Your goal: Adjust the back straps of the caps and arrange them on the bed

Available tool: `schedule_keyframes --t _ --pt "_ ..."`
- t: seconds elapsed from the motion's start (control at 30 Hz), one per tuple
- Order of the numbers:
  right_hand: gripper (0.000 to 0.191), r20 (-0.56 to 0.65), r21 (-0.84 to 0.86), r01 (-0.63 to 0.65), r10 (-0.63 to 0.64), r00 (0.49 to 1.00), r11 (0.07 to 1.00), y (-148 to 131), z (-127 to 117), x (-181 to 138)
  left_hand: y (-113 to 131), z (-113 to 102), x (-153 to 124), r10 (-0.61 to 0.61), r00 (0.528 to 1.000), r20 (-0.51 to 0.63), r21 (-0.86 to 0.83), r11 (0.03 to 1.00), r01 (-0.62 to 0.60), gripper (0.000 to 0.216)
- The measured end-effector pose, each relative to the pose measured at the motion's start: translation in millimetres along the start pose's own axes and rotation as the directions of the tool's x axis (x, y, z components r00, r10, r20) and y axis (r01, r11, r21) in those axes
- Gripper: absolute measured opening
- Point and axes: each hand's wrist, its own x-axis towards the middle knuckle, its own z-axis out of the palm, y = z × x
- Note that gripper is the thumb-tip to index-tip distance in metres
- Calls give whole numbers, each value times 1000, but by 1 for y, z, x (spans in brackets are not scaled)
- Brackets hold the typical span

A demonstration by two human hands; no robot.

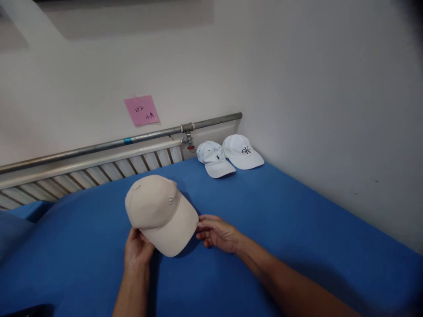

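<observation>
Pale walls [313, 88] meet in a corner beyond the right hand [218, 233], and a smooth blue cover [297, 211] spreads beneath both hands. Ahead of the left hand [137, 251], a white radiator [99, 174] runs along the far edge, with a metal pipe [148, 134] above it and a red-handled valve [188, 140] at its right end. Higher up, past the hands, a pink note [141, 111] with handwriting is stuck to the wall.

Between the hands is a beige cap [158, 207], crown toward the left, brim angled toward the right hand. The left hand grips its near lower edge, fingers partly hidden beneath; the right hand pinches the brim's outer edge with its fingertips, the other fingers loosely curled. Beyond the right hand, well apart from it, a white cap with a small dark emblem [213, 158] sits just beside a white cap with dark lettering [243, 152], both brims facing the near side.
</observation>
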Motion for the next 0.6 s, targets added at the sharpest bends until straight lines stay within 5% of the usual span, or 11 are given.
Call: schedule_keyframes --t 0.37,0.6 --pt "35 -11 135 79 -78 997 988 10 13 4 -4 -1 -1 -18 1000 18 6 1000 18 35" --pt "28 -75 189 209 -198 977 959 -17 -6 45 -25 -2 -1 -58 998 12 264 963 52 34"
